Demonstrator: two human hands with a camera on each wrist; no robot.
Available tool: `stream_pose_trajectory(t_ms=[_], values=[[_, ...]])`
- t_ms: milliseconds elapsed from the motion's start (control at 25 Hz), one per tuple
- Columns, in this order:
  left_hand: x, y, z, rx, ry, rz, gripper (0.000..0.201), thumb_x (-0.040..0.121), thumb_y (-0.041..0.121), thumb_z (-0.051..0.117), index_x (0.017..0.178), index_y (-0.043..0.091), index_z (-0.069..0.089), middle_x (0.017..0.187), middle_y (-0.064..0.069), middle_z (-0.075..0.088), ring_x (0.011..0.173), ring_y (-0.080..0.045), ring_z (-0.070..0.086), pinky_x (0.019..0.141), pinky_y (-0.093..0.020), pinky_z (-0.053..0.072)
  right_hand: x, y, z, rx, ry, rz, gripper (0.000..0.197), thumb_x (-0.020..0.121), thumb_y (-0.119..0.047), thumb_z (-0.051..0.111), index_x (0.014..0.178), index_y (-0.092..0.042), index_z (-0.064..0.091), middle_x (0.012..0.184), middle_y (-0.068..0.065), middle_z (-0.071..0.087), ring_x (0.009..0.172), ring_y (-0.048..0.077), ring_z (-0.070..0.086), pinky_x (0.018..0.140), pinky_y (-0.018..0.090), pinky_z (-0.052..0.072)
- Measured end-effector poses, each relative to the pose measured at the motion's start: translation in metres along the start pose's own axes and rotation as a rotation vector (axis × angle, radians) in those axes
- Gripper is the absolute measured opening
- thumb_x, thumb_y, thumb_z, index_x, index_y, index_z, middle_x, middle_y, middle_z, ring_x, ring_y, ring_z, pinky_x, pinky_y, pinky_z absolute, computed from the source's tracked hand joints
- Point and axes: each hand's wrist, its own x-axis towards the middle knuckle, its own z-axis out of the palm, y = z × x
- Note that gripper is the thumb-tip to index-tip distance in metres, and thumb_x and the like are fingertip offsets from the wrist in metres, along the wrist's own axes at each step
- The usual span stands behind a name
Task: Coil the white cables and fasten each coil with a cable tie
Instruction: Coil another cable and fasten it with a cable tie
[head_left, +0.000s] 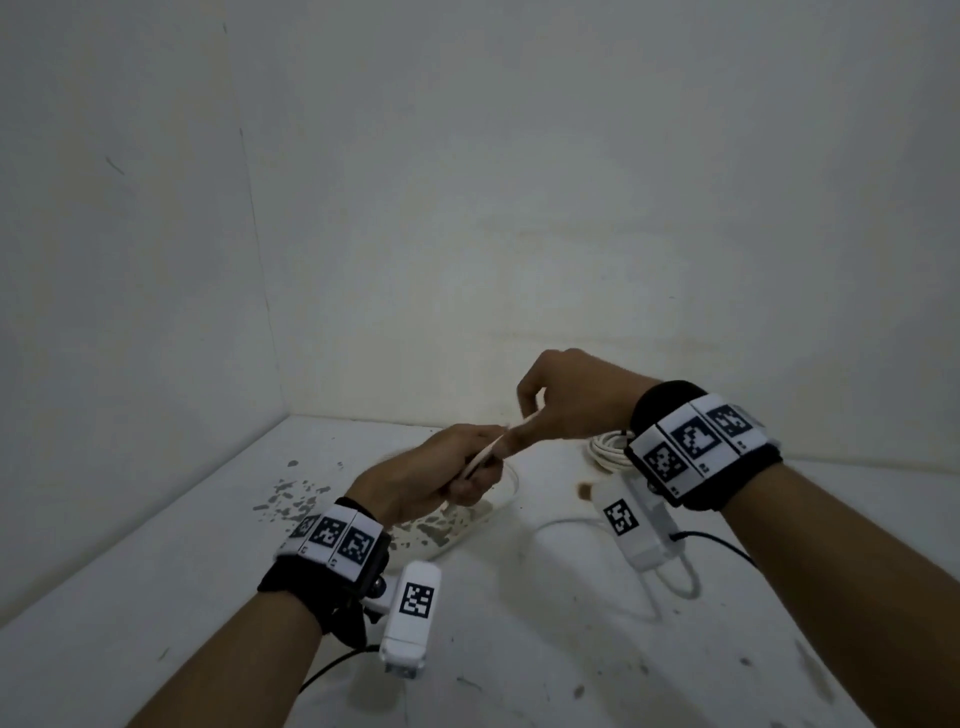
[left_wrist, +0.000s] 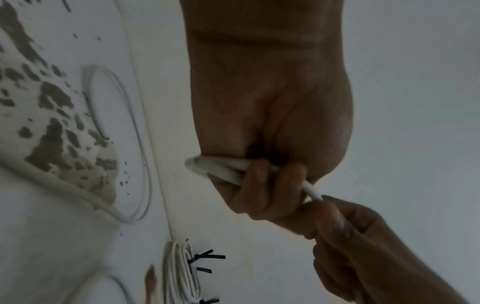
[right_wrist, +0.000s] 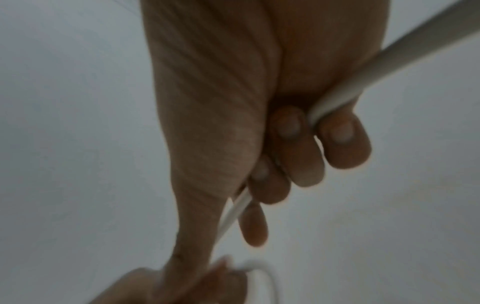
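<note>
nearest are the two forearms, each with a black wrist band (head_left: 696, 452) carrying checkered square markers and a small white camera. above the white worktop (head_left: 519, 649) the left hand (head_left: 431, 475) has its fingers (left_wrist: 255, 174) curled round a few bunched turns of white cable (left_wrist: 221, 165), the folded loop end poking out of the fist. just past it, touching, the right hand (head_left: 563, 397) grips the same cable where it leaves the left fist; in the right wrist view the cable (right_wrist: 376, 67) runs through the curled fingers (right_wrist: 342, 142) and on down to the other hand. below the hands, slack cable (left_wrist: 124, 131) lies in loose loops on the worktop, across a patch of grey-brown chipped paint (left_wrist: 52, 107). farther back, near the wall (head_left: 467, 182), a finished coil (left_wrist: 182, 273) rests on the worktop, bound with black ties (left_wrist: 207, 256) whose tails stick out sideways.
</note>
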Motion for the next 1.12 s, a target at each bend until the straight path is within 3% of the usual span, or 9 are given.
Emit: stream_pose_trajectory(t_ms=[80,160,240,320,440,640,880,960,1120], values=[[-0.001,-0.002,-0.001,-0.075,-0.017,-0.021,0.036,0.102,0.043,0.039,0.080,0.017,0.049,0.053,0.006,0.023,0.043,-0.008,0.014,0.045,-0.024,0.010,0.001,0.016,-0.007,0.066,0.039,0.077,0.053,0.060,-0.068,0.083,0.064,-0.018,0.064,0.041,-0.015,0.046,0.051,0.008,0.046,0.058,0.026,0.038],[-0.002,-0.002,0.004,-0.021,0.045,-0.032,0.046,0.100,0.052,0.038,0.067,0.021,0.041,0.054,0.007,0.018,0.046,-0.010,0.011,0.050,-0.029,0.008,0.001,0.026,-0.011,0.137,0.045,0.115,0.053,0.061,-0.065,0.084,0.063,-0.017,0.062,0.037,-0.014,0.040,0.041,0.004,0.039,0.055,0.026,0.034],[-0.002,-0.003,0.012,0.034,0.135,0.000,0.049,0.100,0.049,0.043,0.064,0.022,0.023,0.054,0.006,0.015,0.050,-0.013,0.010,0.053,-0.031,0.009,0.002,0.028,-0.015,0.132,0.068,0.101,0.052,0.064,-0.062,0.084,0.064,-0.015,0.062,0.036,-0.015,0.039,0.036,0.002,0.040,0.053,0.024,0.032],[0.001,-0.006,0.015,-0.062,0.203,0.029,0.051,0.099,0.044,0.048,0.066,0.022,0.016,0.053,0.005,0.013,0.049,-0.013,0.008,0.053,-0.031,0.008,0.004,0.029,-0.018,0.135,0.106,0.073,0.051,0.066,-0.060,0.084,0.066,-0.013,0.064,0.036,-0.016,0.039,0.037,0.000,0.041,0.053,0.023,0.030],[0.002,-0.007,0.016,-0.302,0.248,0.049,0.053,0.095,0.040,0.054,0.060,0.025,0.018,0.049,0.007,0.011,0.045,-0.013,0.006,0.048,-0.027,0.009,0.007,0.031,-0.021,0.173,0.124,0.059,0.050,0.067,-0.059,0.084,0.072,-0.012,0.067,0.039,-0.015,0.040,0.037,0.001,0.040,0.054,0.023,0.030],[-0.004,-0.002,0.009,-0.557,0.168,0.075,0.049,0.083,0.042,0.057,0.052,0.026,0.024,0.048,0.008,0.004,0.040,-0.012,0.001,0.038,-0.019,0.010,0.014,0.041,-0.016,0.203,0.225,0.102,0.063,0.061,-0.070,0.080,0.070,-0.010,0.064,0.053,-0.002,0.046,0.046,0.008,0.039,0.056,0.025,0.035],[-0.010,-0.002,-0.001,-0.813,0.110,0.179,0.044,0.087,0.036,0.052,0.054,0.028,0.024,0.047,0.010,0.003,0.038,-0.010,0.000,0.035,-0.020,0.006,0.016,0.054,0.006,0.270,0.381,0.149,0.067,0.069,-0.072,0.073,0.062,-0.008,0.057,0.050,-0.003,0.044,0.045,0.008,0.040,0.054,0.025,0.034],[-0.012,-0.003,-0.015,-0.930,0.105,0.262,0.043,0.086,0.031,0.055,0.057,0.029,0.024,0.046,0.011,0.005,0.037,-0.010,0.001,0.033,-0.021,0.008,0.013,0.066,0.018,0.254,0.326,0.162,0.069,0.077,-0.074,0.063,0.063,-0.006,0.060,0.047,-0.006,0.047,0.038,0.004,0.040,0.053,0.023,0.034],[-0.017,-0.001,-0.049,-1.198,0.221,0.439,0.038,0.065,0.010,0.067,0.050,0.021,0.033,0.048,0.011,0.008,0.038,-0.009,0.003,0.028,-0.019,0.016,0.002,0.082,0.032,0.287,0.179,0.121,0.056,0.093,-0.061,0.052,0.064,-0.015,0.064,0.036,-0.017,0.045,0.035,-0.005,0.044,0.056,0.024,0.033]])
